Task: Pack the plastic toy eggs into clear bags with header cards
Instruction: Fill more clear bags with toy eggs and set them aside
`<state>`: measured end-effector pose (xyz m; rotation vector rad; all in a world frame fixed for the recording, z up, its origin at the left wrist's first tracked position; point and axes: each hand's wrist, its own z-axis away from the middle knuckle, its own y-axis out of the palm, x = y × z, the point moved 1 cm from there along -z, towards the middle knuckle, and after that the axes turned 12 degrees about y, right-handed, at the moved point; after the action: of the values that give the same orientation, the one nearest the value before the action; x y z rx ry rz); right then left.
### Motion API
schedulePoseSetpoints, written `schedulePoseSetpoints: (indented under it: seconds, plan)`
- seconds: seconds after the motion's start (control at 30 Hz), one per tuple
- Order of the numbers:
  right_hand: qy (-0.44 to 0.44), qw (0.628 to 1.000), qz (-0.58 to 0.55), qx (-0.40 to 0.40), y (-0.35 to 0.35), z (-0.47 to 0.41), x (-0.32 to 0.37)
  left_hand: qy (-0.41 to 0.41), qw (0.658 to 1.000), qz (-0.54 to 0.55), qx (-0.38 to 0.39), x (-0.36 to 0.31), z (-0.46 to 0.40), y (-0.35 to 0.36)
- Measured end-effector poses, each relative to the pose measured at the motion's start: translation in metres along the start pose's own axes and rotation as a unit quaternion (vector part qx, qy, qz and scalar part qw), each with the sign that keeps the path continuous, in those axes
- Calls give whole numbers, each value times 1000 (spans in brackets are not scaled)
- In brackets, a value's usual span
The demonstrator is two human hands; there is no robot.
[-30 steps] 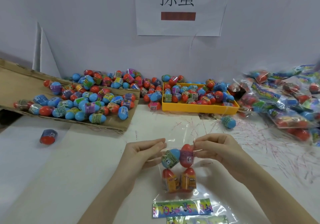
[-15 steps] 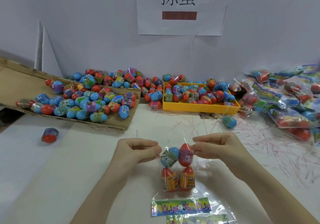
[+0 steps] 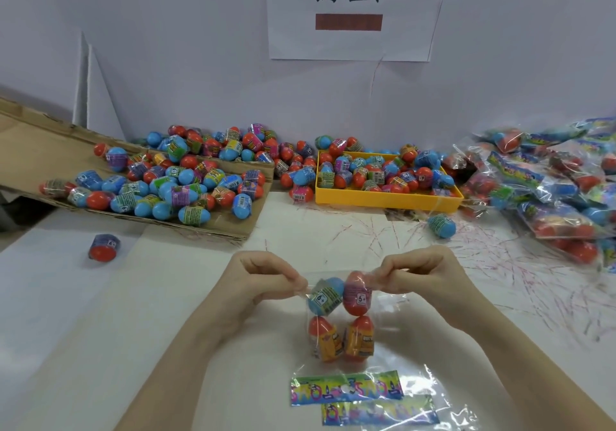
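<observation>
1. Left hand (image 3: 263, 284): fingers curled, pinching the mouth of the clear plastic bag (image 3: 340, 317) at its 10 o'clock corner.
2. Right hand (image 3: 423, 274): fingers curled, pinching the 2 o'clock corner.
3. Bag, table centre: holds four plastic toy eggs (image 3: 356, 294); its colourful printed header card (image 3: 346, 387) lies at 6 o'clock.
4. Step, judged: closing the mouth; sealing follows.
5. Yellow plastic tray (image 3: 386, 199) of loose eggs: 12 o'clock, well apart.

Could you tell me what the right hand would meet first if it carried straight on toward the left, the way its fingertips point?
Probably the red egg at the bag's mouth, right by the right hand where it pinches the film; then the blue egg and the left hand. Depth is unclear.
</observation>
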<state>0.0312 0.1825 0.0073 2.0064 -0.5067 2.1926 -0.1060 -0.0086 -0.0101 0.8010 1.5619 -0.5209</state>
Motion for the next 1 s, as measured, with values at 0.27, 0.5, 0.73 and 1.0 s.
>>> schedulePoseSetpoints:
  seconds: [0.27, 0.5, 0.73, 1.0]
  plan:
    - [-74, 992, 107, -4, 0, 3, 1, 34, 997, -62, 16, 3, 1, 0]
    - [-94, 990, 102, -30, 2, 2, -1, 55, 996, -61, 33, -2, 4, 0]
    - [-91, 992, 79, -27, 3, 0, -3, 36, 992, -120, -11, -8, 4, 4]
    - [10, 995, 87, 41, -18, 4, 8, 35, 991, -129, -1, -8, 6, 8]
